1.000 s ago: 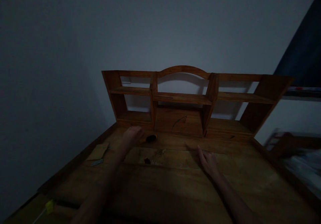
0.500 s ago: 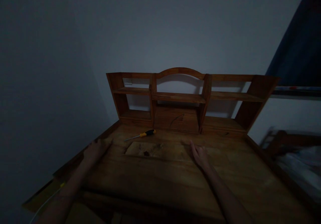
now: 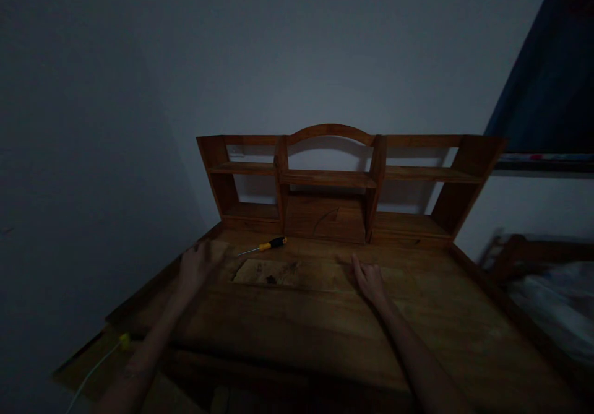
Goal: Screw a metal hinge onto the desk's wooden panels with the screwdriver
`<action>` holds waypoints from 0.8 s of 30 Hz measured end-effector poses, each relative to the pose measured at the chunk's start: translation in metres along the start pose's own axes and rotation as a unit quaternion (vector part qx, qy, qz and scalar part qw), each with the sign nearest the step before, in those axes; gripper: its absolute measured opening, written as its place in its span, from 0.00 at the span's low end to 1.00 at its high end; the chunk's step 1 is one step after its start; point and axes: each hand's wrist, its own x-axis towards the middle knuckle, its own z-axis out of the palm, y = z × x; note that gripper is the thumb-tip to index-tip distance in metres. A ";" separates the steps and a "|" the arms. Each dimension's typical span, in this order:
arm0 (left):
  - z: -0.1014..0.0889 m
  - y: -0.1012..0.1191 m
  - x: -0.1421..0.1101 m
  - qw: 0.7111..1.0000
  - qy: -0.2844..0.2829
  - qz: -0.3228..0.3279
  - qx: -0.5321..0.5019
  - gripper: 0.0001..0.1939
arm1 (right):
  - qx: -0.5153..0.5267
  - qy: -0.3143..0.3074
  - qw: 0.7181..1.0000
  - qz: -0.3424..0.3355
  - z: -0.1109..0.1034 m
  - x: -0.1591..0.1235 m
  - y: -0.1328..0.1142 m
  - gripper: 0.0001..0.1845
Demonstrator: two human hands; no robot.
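The room is dim. My left hand [image 3: 198,267] hovers over the left part of the wooden desk [image 3: 325,333], fingers spread, holding nothing; motion blurs it a little. My right hand [image 3: 369,280] lies flat on the desk with its fingers stretched out, touching the right end of a rectangular wooden panel [image 3: 290,274] set in the top. A screwdriver [image 3: 264,247] with a yellow and black handle lies on the desk just behind the panel, between my left hand and the hutch.
A wooden hutch [image 3: 334,185] with open shelves and an arched top stands at the desk's back against the wall. A white cable with a yellow tip [image 3: 121,341] lies low at the left. A bed [image 3: 547,296] shows at the right edge.
My left hand left the screwdriver on the desk, swung out to the left edge, and now has come back toward the panel. My right hand has stayed flat in place.
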 end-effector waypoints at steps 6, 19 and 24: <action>0.040 0.131 -0.077 0.974 -0.142 0.092 -0.147 0.36 | 0.019 0.008 1.000 0.019 -0.005 0.000 -0.004 0.40; 0.072 0.236 -0.155 0.898 -0.269 0.208 -0.278 0.45 | 0.044 0.042 0.996 0.072 -0.017 0.002 -0.007 0.40; 0.085 0.228 -0.163 0.921 -0.250 0.181 -0.237 0.42 | 0.049 0.045 0.995 0.068 -0.019 0.003 -0.011 0.41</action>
